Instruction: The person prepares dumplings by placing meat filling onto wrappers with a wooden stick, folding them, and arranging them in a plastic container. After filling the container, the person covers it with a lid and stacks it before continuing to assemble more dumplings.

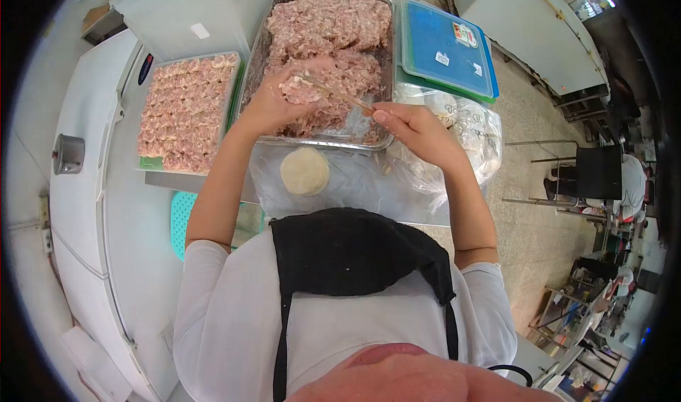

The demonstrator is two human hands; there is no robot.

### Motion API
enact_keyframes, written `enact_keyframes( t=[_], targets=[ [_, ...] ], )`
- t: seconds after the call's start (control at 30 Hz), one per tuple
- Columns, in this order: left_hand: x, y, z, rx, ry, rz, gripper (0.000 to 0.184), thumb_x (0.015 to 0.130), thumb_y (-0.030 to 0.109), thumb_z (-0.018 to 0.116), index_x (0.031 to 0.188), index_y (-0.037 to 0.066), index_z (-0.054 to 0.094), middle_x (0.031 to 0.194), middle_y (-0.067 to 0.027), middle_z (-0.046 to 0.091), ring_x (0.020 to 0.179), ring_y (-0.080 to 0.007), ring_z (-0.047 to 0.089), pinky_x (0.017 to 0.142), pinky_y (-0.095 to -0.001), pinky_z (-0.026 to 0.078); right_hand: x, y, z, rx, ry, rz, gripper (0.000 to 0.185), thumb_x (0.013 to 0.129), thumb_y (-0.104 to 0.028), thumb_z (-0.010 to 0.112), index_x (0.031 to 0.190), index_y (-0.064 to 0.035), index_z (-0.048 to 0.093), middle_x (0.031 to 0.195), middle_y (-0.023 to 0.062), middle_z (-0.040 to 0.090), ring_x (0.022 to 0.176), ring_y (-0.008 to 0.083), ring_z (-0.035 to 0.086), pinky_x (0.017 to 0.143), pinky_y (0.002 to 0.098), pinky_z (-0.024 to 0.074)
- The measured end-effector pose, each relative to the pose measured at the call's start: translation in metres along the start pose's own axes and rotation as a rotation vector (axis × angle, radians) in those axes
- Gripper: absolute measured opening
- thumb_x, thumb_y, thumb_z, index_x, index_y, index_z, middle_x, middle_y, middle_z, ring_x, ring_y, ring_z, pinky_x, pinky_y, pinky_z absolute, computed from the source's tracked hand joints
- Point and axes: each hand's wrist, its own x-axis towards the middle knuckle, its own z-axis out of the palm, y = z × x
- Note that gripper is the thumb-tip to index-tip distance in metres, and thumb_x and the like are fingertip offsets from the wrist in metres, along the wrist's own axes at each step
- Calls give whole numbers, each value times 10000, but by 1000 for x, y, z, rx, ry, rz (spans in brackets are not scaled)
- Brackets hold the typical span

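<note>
My left hand (273, 104) is cupped around a dumpling (299, 91) with pink minced filling showing at its top. In my right hand (415, 127) is a thin wooden spatula (347, 98), whose far end reaches to the filling in my left hand. Both hands are above the near part of a metal tray (347, 144) heaped with minced meat (326, 20). Just in front of my body, a stack of round dough wrappers (305, 171) lies on a plastic sheet (347, 179).
To the left, a tray holds rows of filled dumplings (188, 111), beside stacked clear plastic containers (195, 8). Blue and green lids (447, 51) lie at the right, above a clear plastic bag (472, 136) with writing on it. A black chair (598, 173) stands farther right.
</note>
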Motion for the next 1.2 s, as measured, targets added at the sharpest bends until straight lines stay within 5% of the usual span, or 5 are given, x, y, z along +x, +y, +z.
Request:
enact_keyframes(
  t=[0.2,0.57,0.7,0.9,1.2],
  targets=[
    [2,-4,-8,268,-443,-99,411,710,125,780,1081,37,628,1031,-82,682,984,-142,608,841,-309,478,16,59,18,-15,-71,-146,362,966,-299,563,1183,-18,635,989,149,696,879,198,650,812,305,486],
    [-28,-54,19,-62,21,-567,489,776,265,779,1165,37,590,933,-41,669,851,-112,606,703,-266,495,31,69,41,-452,351,-449,204,904,-199,579,1081,-102,608,861,105,618,798,335,633,654,472,500],
    [-26,-11,16,-61,14,-790,569,790,257,771,1270,73,528,1014,-45,653,859,-132,611,718,-261,500,41,98,14,-654,158,-133,205,914,-230,567,1069,-105,616,889,134,623,828,341,636,696,462,505],
    [-25,2,14,357,127,6,516,769,257,787,1199,76,566,958,-51,653,852,-141,602,780,-294,489,9,58,-16,-279,188,-194,272,937,-262,569,1071,-40,650,915,169,670,886,350,638,747,413,508],
    [-27,7,14,166,2,-441,500,699,276,825,1094,23,654,1004,-117,667,949,-204,613,865,-328,472,0,24,-15,-565,332,-397,238,911,-278,605,1069,-118,683,808,87,629,726,303,629,611,400,506]
  ],
)
